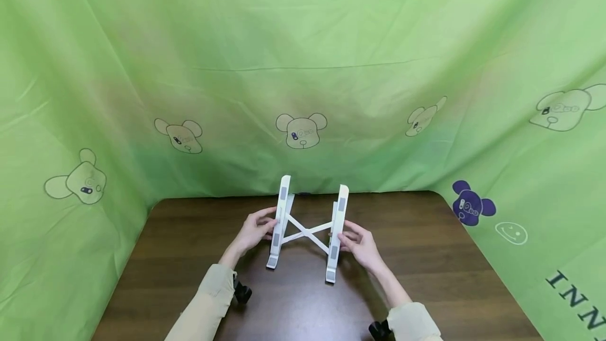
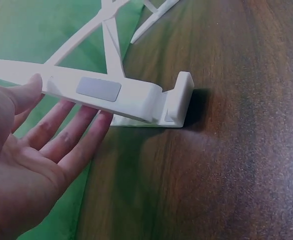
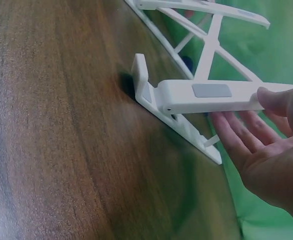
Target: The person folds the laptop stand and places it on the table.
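Observation:
A white folding laptop stand [image 1: 309,232] stands unfolded on the brown table, its two arms joined by an X-shaped brace. Grey pads lie along the top of each arm, and the near ends turn up into small lips. My left hand [image 1: 253,231] holds the left arm [image 2: 136,92] from outside, thumb on its upper face and fingers beneath. On the other side my right hand [image 1: 362,249] grips the right arm [image 3: 181,95] the same way, thumb above and fingers under. In both wrist views the arms slope up from their base rails [image 3: 194,135].
The wood-grain table [image 1: 189,257] runs up to a green printed cloth [image 1: 303,88] hung at the back and both sides. Black wrist devices show below both hands, the left one [image 1: 243,293] beside its pale sleeve [image 1: 203,299].

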`<act>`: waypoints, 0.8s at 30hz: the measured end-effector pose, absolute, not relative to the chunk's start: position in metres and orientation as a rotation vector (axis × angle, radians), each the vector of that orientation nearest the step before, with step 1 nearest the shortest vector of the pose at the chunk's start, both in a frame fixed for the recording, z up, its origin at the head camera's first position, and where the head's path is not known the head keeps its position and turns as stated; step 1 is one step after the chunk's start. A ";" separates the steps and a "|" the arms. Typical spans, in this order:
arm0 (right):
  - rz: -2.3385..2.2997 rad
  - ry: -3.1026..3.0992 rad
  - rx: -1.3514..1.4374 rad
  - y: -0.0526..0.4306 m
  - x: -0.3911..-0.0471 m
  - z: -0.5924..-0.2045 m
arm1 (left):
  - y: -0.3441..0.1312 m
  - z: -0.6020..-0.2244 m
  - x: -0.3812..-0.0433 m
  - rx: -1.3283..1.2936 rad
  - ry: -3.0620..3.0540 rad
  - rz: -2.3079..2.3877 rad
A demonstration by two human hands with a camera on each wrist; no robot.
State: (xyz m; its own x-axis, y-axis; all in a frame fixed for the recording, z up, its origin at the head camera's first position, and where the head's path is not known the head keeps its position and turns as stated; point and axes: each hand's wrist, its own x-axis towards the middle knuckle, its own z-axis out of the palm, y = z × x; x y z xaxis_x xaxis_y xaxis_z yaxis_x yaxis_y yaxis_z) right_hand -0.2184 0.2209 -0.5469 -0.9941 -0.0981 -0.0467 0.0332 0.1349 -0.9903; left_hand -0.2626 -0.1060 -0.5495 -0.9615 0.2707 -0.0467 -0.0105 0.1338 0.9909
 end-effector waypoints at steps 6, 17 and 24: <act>-2.020 2.331 -0.076 0.218 -0.222 -0.549 | -0.104 -0.551 -0.266 0.263 2.192 1.942; -1.984 2.334 -0.100 0.222 -0.227 -0.547 | -0.105 -0.553 -0.258 0.255 2.167 1.966; -1.961 2.334 -0.127 0.229 -0.229 -0.544 | -0.102 -0.550 -0.252 0.262 2.149 1.983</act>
